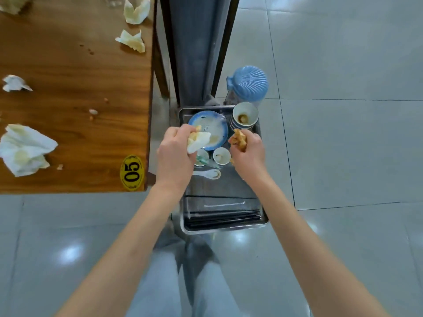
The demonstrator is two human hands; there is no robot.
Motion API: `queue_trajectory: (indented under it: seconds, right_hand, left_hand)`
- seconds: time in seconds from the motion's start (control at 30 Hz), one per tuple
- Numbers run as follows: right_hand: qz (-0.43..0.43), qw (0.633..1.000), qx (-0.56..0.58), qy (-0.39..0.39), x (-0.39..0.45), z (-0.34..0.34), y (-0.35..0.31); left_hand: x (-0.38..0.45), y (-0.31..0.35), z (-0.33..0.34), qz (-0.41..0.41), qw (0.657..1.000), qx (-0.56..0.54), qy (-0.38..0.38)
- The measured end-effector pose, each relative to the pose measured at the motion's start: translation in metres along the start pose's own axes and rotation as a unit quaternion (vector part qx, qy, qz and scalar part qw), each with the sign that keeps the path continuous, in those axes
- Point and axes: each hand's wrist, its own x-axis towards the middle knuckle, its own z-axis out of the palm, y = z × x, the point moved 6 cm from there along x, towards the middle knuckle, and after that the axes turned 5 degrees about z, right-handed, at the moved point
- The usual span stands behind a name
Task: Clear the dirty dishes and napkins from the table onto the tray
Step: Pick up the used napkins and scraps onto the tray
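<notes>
A metal tray (219,186) sits below and to the right of the wooden table (75,88). On the tray lie a blue-rimmed plate (212,124), a stack of bowls (245,116), two small cups (221,156), a white spoon (209,174) and dark chopsticks (222,218). My left hand (176,154) hovers over the plate, closed on a crumpled white napkin (199,139). My right hand (248,149) hangs beside it, closed on an orange-stained napkin (239,138). Several used napkins (23,149) lie on the table.
A blue shell-shaped lid on a clear jug (248,82) stands behind the tray. A grey chair back (196,46) rises beyond it. The table corner carries a yellow "05" sticker (132,173). Crumbs dot the tabletop. Grey floor tiles surround everything.
</notes>
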Motion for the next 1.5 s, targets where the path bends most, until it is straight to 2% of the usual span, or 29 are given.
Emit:
queue_trajectory:
  seconds: [0.2,0.47,0.67,0.8,1.0,1.23,1.5]
  right_hand:
    - [0.066,0.997,-0.006,-0.030,-0.001,0.027,0.084]
    - [0.128,0.990,-0.008,-0.055,0.017,0.082,0.182]
    - [0.146,0.987,-0.013,-0.068,0.049,0.122,0.223]
    - [0.153,0.986,-0.017,-0.066,0.058,0.132,0.239]
    - [0.172,0.982,0.006,-0.083,0.049,0.137,0.249]
    - [0.202,0.967,0.040,-0.151,0.026,0.131,0.241]
    - [0.178,0.973,0.013,-0.146,0.007,0.093,0.184]
  left_hand:
    - [-0.038,-0.041,0.073,-0.052,0.996,-0.009,-0.069]
    - [-0.071,-0.101,0.169,-0.066,0.985,-0.032,-0.155]
    - [-0.074,-0.139,0.232,-0.066,0.970,-0.041,-0.229]
    - [-0.072,-0.155,0.252,-0.084,0.963,-0.045,-0.252]
    - [-0.079,-0.163,0.260,-0.103,0.953,-0.067,-0.278]
    - [-0.091,-0.156,0.241,-0.116,0.939,-0.074,-0.315]
    - [-0.082,-0.125,0.178,-0.108,0.948,-0.062,-0.293]
